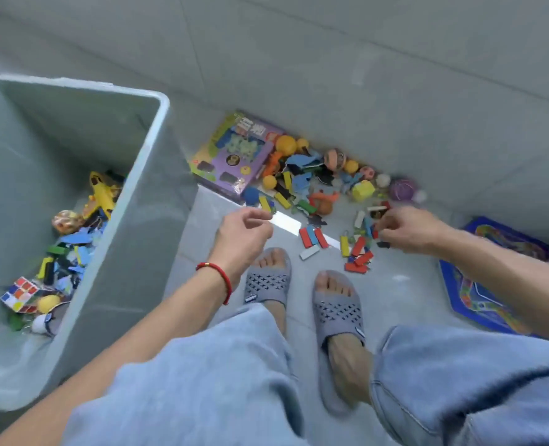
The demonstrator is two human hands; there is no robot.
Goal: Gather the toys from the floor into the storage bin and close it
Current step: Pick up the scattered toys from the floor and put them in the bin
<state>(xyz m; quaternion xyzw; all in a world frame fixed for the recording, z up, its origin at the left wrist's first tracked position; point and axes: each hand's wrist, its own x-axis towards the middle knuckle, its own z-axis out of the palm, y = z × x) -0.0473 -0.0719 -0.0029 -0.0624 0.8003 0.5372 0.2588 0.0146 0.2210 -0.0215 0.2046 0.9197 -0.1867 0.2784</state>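
Observation:
A grey storage bin (157,101) stands open at the left, with a yellow toy plane (102,194), a puzzle cube (20,294) and several small pieces inside. No lid is in view. A pile of toys lies on the floor against the wall: a purple boxed set (234,156), an orange ball (286,144), a yellow cube (363,189) and a purple ball (402,188). Loose coloured blocks (358,252) lie nearer me. My right hand (405,228) pinches small blocks at the pile's right side. My left hand (244,233) hovers loosely curled and empty beside the boxed set.
A blue game board (479,300) lies flat on the floor at the right. My feet in grey slippers (266,284) are planted just in front of the blocks. The grey wall (331,75) runs right behind the pile. The floor is grey tile.

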